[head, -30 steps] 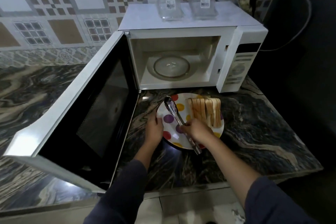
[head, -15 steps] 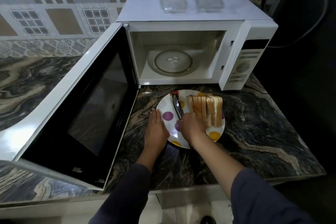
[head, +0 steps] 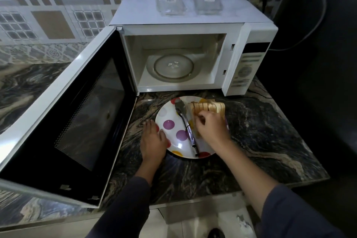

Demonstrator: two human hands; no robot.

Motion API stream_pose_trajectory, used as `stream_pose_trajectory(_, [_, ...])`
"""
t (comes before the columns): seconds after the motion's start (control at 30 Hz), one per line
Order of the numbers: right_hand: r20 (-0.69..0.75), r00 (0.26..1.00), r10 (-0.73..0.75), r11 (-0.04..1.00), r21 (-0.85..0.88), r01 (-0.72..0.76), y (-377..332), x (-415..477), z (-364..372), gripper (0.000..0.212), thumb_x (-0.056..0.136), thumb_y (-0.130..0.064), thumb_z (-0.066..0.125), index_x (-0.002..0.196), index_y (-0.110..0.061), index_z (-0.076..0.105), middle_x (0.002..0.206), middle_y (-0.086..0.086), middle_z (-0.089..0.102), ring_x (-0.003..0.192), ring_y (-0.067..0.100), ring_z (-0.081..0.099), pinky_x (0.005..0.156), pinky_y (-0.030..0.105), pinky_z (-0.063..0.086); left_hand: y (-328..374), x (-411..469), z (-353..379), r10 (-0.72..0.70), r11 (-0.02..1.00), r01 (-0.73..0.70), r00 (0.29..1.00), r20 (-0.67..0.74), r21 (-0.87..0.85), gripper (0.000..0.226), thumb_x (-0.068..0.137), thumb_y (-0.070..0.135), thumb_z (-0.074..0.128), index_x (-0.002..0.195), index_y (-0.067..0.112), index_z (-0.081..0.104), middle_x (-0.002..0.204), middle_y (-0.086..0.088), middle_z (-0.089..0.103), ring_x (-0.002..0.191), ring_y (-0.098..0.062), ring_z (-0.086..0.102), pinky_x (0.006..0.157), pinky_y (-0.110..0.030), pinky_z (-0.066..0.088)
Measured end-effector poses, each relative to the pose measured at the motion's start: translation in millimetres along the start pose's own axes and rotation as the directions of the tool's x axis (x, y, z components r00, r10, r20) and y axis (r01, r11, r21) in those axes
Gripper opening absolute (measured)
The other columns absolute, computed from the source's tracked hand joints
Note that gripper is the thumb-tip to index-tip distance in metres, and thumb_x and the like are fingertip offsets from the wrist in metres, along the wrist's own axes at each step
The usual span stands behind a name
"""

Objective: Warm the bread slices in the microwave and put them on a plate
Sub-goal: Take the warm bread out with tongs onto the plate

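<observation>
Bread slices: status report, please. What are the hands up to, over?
Left hand flat at the plate rim. Right hand curled on the bread slices, tongs lying beside. Microwave door open, turntable bare; nothing in the way.

Patterned tiled wall [head: 52, 25] behind dark marbled counter [head: 260, 141].

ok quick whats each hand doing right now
Left hand: open, resting flat on the left rim of the polka-dot plate.
Right hand: fingers curled on the bread slices; tongs lie free on the plate.
</observation>
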State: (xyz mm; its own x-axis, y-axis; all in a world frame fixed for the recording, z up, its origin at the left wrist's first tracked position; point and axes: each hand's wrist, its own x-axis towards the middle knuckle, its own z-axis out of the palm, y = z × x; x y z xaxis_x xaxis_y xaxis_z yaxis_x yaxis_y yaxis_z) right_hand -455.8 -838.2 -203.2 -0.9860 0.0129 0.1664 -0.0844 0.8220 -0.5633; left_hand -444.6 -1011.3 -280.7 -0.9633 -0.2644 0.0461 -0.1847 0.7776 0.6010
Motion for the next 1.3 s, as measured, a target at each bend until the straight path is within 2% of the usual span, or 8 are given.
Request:
stream_pose_trajectory(0.13, [-0.22,0.974,0.054,0.989,0.144,-0.023,25,11,-17,0.016,0.088,-0.015,0.057,0.095,-0.008,0.07,0.089,0.009,0.069,0.079,0.021,0.063,0.068,0.021,0.044,3,2,4,-0.036,0.999,0.036,0.999,-0.032,0.01,0.054,0.095,0.021,0.04,0.144,0.001,0.026,0.153,-0.014,0.027,0.144,-0.024,0.019,0.117,-0.032,0.013])
stream_pose_trajectory(0.27, [-0.28,0.937,0.208,0.959,0.246,-0.139,56,16,-22,0.019,0.09,-0.01,0.052,0.104,-0.009,0.066,0.101,0.008,0.066,0.091,0.015,0.059,0.076,0.02,0.042,7,3,6,-0.069,0.997,0.071,0.995,-0.068,0.023,0.052,0.095,0.018,0.04,0.142,-0.001,0.029,0.151,-0.016,0.03,0.143,-0.026,0.022,0.116,-0.034,0.015])
stream_pose_trajectory(0.43, [0.011,0.871,0.49,0.838,0.269,-0.475,89,25,-5,0.033,0.093,-0.015,0.049,0.124,-0.005,0.057,0.125,0.016,0.058,0.116,0.029,0.054,0.099,0.038,0.045,8,1,5,-0.098,0.995,0.097,0.992,-0.085,-0.016,0.05,0.093,0.014,0.043,0.14,-0.002,0.034,0.15,-0.017,0.031,0.142,-0.027,0.023,0.116,-0.036,0.018])
stream_pose_trajectory(0.73, [0.172,0.862,0.478,0.799,0.322,-0.507,96,44,-4,0.025,0.093,-0.011,0.051,0.113,-0.003,0.063,0.112,0.018,0.065,0.105,0.031,0.06,0.084,0.031,0.044,19,7,10,-0.245,0.943,0.216,0.965,-0.089,-0.255,0.045,0.083,-0.002,0.044,0.128,-0.003,0.05,0.143,-0.019,0.041,0.138,-0.032,0.03,0.115,-0.041,0.024])
stream_pose_trajectory(0.87, [0.178,0.876,0.449,0.76,0.439,-0.478,95,42,0,0.022,0.095,-0.008,0.045,0.106,-0.003,0.063,0.105,0.018,0.064,0.09,0.026,0.057,0.075,0.028,0.039,27,0,16,-0.344,0.812,0.252,0.935,-0.083,-0.526,0.043,0.076,0.006,0.037,0.116,0.004,0.051,0.117,-0.02,0.058,0.108,-0.034,0.057,0.095,-0.052,0.047])
stream_pose_trajectory(1.0, [0.163,0.883,0.44,0.682,0.579,-0.447,94,37,5,0.022,0.097,-0.012,0.04,0.107,-0.008,0.059,0.106,0.016,0.063,0.094,0.026,0.057,0.082,0.036,0.045,46,-9,8,-0.42,0.626,0.266,0.907,-0.03,-0.733,0.04,0.085,-0.011,0.034,0.114,0.011,0.051,0.101,-0.007,0.061,0.086,-0.018,0.059,0.069,-0.024,0.05])
stream_pose_trajectory(1.2, [0.205,0.886,0.417,0.567,0.703,-0.429,92,26,5,0.027,0.099,-0.013,0.038,0.117,-0.012,0.059,0.11,0.008,0.061,0.103,0.024,0.056,0.084,0.03,0.043,41,-29,0,-0.468,0.508,0.253,0.883,-0.018,-0.824,0.044,0.087,-0.01,0.04,0.127,0.006,0.048,0.109,-0.006,0.061,0.097,-0.022,0.058,0.071,-0.026,0.049])
stream_pose_trajectory(1.3, [0.221,0.899,0.377,0.536,0.739,-0.407,87,14,2,0.034,0.1,-0.012,0.036,0.128,-0.018,0.054,0.116,0.0,0.055,0.108,0.014,0.051,0.096,0.031,0.043,40,-41,-6,-0.47,0.446,0.224,0.883,-0.014,-0.867,0.046,0.091,-0.007,0.037,0.133,0.011,0.045,0.121,-0.01,0.058,0.105,-0.025,0.058,0.081,-0.031,0.051])
